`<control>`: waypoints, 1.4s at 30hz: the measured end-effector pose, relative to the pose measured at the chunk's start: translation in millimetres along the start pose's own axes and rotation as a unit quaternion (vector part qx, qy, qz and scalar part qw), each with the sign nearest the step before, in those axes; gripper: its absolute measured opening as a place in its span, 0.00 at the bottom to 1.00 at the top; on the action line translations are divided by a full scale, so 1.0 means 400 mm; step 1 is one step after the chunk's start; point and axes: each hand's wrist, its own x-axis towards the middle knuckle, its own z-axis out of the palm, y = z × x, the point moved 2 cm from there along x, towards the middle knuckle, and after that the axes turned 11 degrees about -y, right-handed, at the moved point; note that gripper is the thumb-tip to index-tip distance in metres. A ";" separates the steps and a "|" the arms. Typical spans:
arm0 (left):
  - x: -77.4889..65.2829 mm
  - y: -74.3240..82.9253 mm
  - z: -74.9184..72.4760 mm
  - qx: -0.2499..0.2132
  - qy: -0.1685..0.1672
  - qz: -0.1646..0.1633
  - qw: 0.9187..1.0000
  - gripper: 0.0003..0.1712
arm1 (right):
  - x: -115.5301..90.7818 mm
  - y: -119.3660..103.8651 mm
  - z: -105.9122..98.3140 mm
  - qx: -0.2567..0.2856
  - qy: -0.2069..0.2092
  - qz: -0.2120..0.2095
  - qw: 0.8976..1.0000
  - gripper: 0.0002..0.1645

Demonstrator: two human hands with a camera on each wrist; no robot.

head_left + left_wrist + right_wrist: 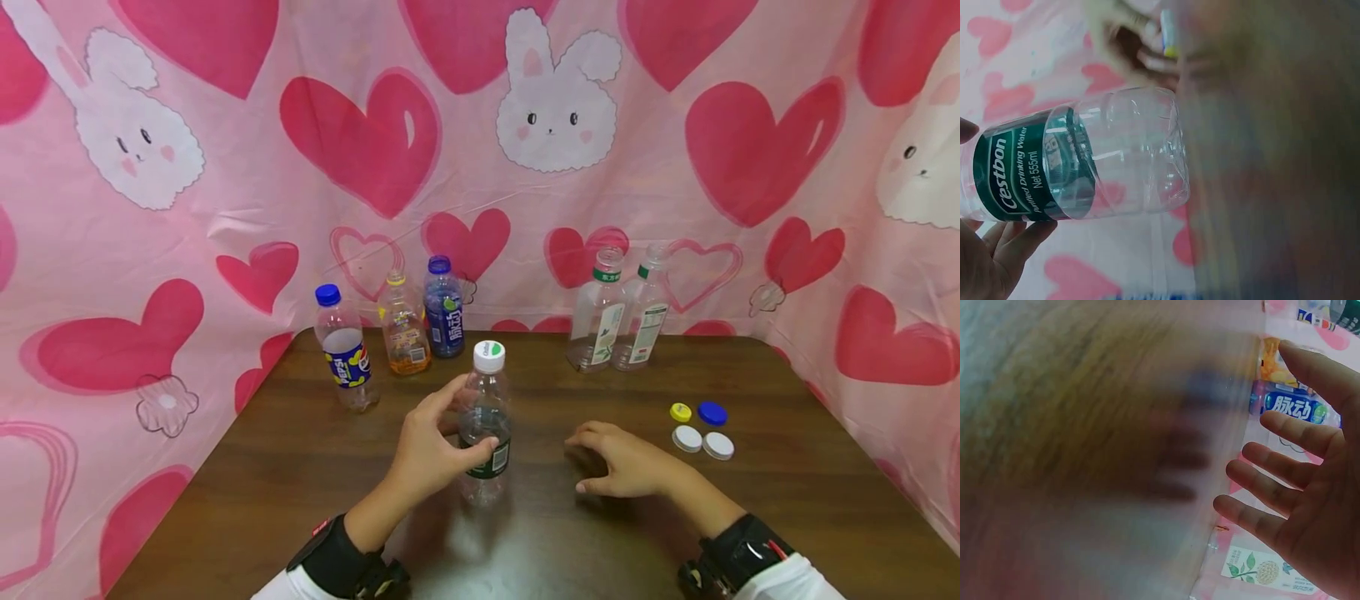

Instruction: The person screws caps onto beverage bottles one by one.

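My left hand (429, 442) grips a clear water bottle (486, 412) around its middle, thumb across the front and fingers behind. The bottle stands upright, with a white and green cap (489, 357) on its neck. Its dark green label (1019, 169) reads Cestbon in the left wrist view, and the inside looks clear. Low over the table to the right is my right hand (626, 462), holding nothing. Its fingers (1254, 519) are spread and relaxed in the right wrist view. Several loose caps lie nearest to it.
Pepsi (347, 354), orange-drink (405, 329) and blue-labelled (445, 312) bottles stand capped at back left. Two uncapped clear bottles (596, 321) stand at back right. A yellow cap (680, 412), a blue cap (712, 413) and two white caps (687, 438) lie on the wooden table (285, 500).
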 end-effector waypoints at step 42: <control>-0.054 -0.239 -0.418 0.162 0.221 -0.268 0.924 0.48 | -0.026 0.012 0.016 0.039 -0.014 0.033 0.999 0.34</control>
